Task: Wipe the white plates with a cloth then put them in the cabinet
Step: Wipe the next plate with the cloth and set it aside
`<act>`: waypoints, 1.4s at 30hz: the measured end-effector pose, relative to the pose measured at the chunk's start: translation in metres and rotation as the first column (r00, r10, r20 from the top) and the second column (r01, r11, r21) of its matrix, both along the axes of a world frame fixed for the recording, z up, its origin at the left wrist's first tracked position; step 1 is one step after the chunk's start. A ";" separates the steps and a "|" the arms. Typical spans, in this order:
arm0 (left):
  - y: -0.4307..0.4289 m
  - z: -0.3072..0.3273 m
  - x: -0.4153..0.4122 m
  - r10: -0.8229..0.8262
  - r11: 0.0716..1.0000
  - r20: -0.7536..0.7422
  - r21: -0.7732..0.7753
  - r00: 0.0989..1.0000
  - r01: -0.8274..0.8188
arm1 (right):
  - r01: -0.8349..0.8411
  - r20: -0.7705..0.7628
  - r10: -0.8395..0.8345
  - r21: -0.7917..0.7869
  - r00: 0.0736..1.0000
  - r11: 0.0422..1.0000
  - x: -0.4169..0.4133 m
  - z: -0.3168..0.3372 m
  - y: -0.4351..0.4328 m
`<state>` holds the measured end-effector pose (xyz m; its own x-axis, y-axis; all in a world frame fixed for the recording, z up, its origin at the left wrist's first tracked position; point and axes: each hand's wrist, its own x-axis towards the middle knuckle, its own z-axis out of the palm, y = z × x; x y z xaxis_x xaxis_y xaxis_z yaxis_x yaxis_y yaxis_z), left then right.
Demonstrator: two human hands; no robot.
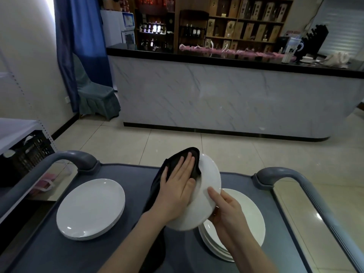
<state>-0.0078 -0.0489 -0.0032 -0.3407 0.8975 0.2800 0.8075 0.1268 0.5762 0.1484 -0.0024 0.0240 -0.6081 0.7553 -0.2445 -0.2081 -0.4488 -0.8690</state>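
Black cloth [177,157] lies flat on the white plate [210,174]. The left hand [177,186] presses it down with straight fingers held close together. The right hand [228,209] grips the plate by its near edge, thumb on top and fingers curled under. The plate is up in the air and tilted, just above the right pile [248,213] of plates. The left pile [90,207] sits well apart on the grey cart [49,249].

I think this plate is being wiped and is not done yet. To do it well, hold tight with the right hand, for the plate is smooth and could slip and break on the pile below. Rub the cloth round in circles, from the middle out to the edge. Then turn the plate over and wipe the back too. Keep bare fingers off the clean part. No cabinet shows from here, so I cannot tell where the plate goes after.
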 end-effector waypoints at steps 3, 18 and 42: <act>-0.016 -0.019 -0.006 0.019 0.999 0.118 0.045 0.993 -0.025 | 0.043 -0.029 -0.043 0.030 0.999 0.999 0.004 0.007 0.011; -0.009 -0.016 0.024 -0.102 0.995 0.133 0.027 0.986 0.099 | 0.001 0.015 -0.001 -0.013 1.000 1.000 0.009 -0.010 0.002; -0.006 -0.033 0.023 -0.027 1.000 0.134 -0.006 0.991 0.028 | 0.022 0.003 -0.022 0.014 1.000 1.000 0.027 -0.016 0.015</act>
